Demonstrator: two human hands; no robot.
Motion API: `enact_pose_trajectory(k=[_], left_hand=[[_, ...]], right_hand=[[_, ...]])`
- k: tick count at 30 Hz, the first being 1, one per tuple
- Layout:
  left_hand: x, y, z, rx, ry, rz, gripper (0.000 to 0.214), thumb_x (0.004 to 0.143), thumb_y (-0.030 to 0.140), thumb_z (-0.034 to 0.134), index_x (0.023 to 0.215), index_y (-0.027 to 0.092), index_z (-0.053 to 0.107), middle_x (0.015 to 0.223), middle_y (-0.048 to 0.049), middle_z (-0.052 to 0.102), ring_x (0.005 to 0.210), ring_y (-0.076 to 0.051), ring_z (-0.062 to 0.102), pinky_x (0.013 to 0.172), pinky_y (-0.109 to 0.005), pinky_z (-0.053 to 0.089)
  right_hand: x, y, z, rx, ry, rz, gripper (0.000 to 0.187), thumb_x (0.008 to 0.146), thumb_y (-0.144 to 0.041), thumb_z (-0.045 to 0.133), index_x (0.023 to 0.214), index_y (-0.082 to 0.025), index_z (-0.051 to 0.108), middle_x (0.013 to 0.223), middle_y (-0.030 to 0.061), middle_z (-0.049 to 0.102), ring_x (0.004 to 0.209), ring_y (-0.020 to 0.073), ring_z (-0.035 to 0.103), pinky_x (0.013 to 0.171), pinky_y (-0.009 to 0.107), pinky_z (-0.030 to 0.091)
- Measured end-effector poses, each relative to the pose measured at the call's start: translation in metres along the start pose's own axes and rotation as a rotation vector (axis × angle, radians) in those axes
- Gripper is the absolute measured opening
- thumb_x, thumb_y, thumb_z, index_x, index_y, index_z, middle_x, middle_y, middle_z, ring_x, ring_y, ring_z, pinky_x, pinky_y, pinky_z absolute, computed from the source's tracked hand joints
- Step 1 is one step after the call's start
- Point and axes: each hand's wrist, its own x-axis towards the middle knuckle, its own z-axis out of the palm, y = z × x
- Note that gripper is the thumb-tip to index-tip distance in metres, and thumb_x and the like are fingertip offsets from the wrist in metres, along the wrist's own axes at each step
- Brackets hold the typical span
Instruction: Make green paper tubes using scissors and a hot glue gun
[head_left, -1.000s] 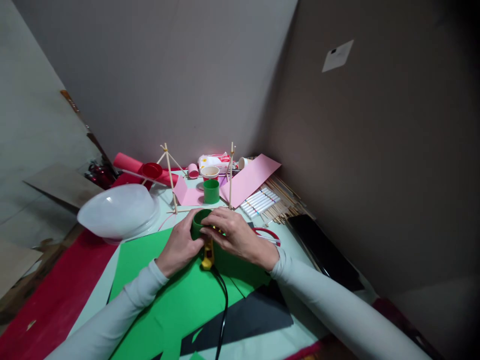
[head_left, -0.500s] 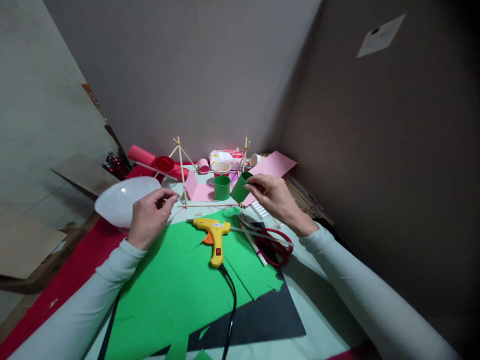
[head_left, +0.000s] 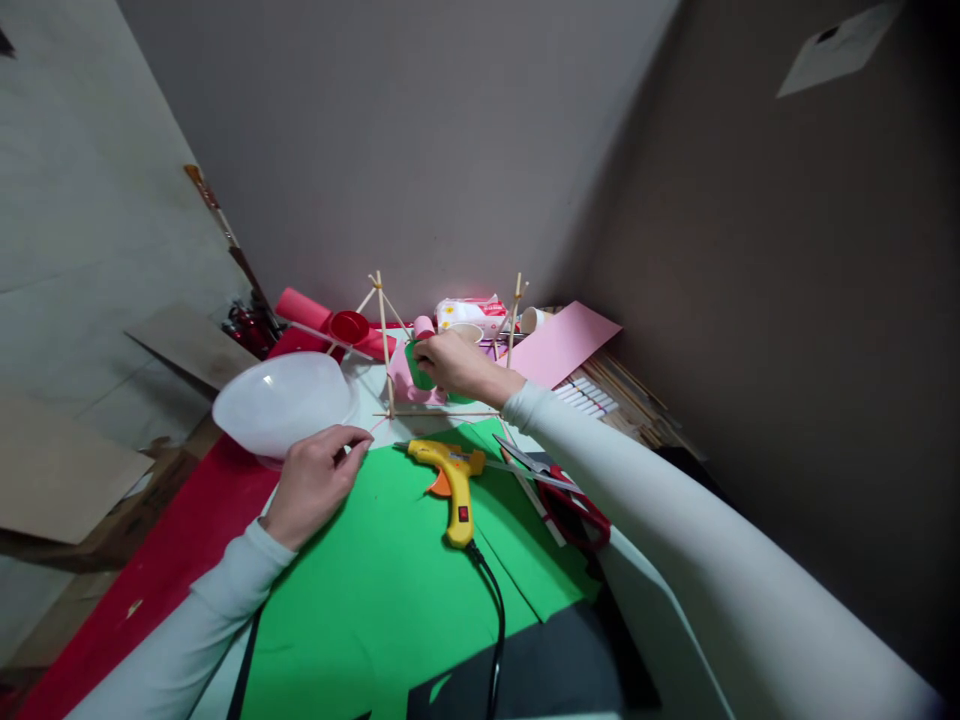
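Note:
My right hand reaches to the back of the table, closed on a green paper cup between the two stick tripods. My left hand rests at the near edge of the green paper sheet, fingers curled, next to the white bowl; nothing shows in it. A yellow glue gun lies on the green sheet between my arms, its black cord running toward me.
Red-handled scissors lie right of the glue gun. Pink paper, markers, wooden sticks, a red cup, a pink roll and a tissue pack crowd the back. Walls close in behind and on the right.
My right hand carried the green cup from above the markers leftward and down to the spot between the tripods. My left hand let go of the cup and moved toward the bowl.

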Motion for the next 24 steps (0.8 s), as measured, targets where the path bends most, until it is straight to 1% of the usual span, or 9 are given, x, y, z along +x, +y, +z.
enact_pose_trajectory(k=[5, 8, 10, 14, 19, 24], left_hand=[[-0.004, 0.0, 0.007, 0.023, -0.032, 0.076, 0.025, 0.094, 0.035, 0.053, 0.091, 0.023, 0.075, 0.091, -0.0061, 0.081, 0.083, -0.025, 0.075, 0.075, -0.034, 0.054], [-0.005, -0.003, 0.009, 0.036, -0.027, 0.093, 0.025, 0.095, 0.033, 0.053, 0.092, 0.023, 0.075, 0.092, -0.0069, 0.081, 0.084, -0.026, 0.075, 0.075, -0.035, 0.053], [-0.004, -0.005, 0.009, 0.041, -0.014, 0.095, 0.025, 0.095, 0.033, 0.053, 0.093, 0.022, 0.075, 0.093, -0.0075, 0.081, 0.084, -0.027, 0.075, 0.076, -0.036, 0.053], [-0.004, -0.006, 0.009, 0.035, -0.012, 0.1, 0.025, 0.095, 0.032, 0.053, 0.095, 0.02, 0.075, 0.094, -0.0076, 0.08, 0.086, -0.026, 0.075, 0.081, -0.036, 0.053], [-0.003, -0.004, 0.009, 0.031, -0.019, 0.096, 0.026, 0.094, 0.034, 0.054, 0.095, 0.019, 0.076, 0.094, -0.0088, 0.081, 0.086, -0.027, 0.075, 0.082, -0.037, 0.054], [0.0, -0.001, 0.005, 0.046, -0.012, 0.089, 0.029, 0.094, 0.034, 0.054, 0.094, 0.017, 0.077, 0.095, -0.0113, 0.082, 0.087, -0.028, 0.076, 0.082, -0.038, 0.055]], right_hand=[[0.016, -0.007, 0.014, -0.037, -0.076, 0.021, 0.036, 0.1, -0.037, 0.067, 0.129, -0.015, 0.064, 0.129, 0.0118, 0.066, 0.109, 0.0243, 0.068, 0.092, 0.045, 0.06], [0.021, -0.007, 0.021, -0.044, -0.105, 0.019, 0.037, 0.1, -0.037, 0.068, 0.129, -0.014, 0.064, 0.129, 0.0125, 0.066, 0.109, 0.0242, 0.069, 0.092, 0.044, 0.06], [0.021, -0.006, 0.022, -0.054, -0.106, 0.027, 0.038, 0.1, -0.037, 0.068, 0.13, -0.014, 0.063, 0.129, 0.0122, 0.066, 0.109, 0.0244, 0.069, 0.092, 0.044, 0.06], [0.017, 0.001, 0.012, -0.064, -0.073, 0.041, 0.036, 0.101, -0.037, 0.067, 0.13, -0.016, 0.063, 0.13, 0.0113, 0.066, 0.11, 0.0243, 0.068, 0.092, 0.045, 0.06], [0.004, 0.02, -0.005, -0.025, -0.003, 0.028, 0.033, 0.101, -0.037, 0.066, 0.128, -0.017, 0.064, 0.127, 0.0097, 0.067, 0.107, 0.023, 0.069, 0.091, 0.044, 0.06], [-0.015, 0.03, -0.016, 0.003, 0.121, 0.032, 0.03, 0.102, -0.036, 0.066, 0.125, -0.016, 0.066, 0.123, 0.0088, 0.069, 0.104, 0.0221, 0.07, 0.089, 0.043, 0.061]])
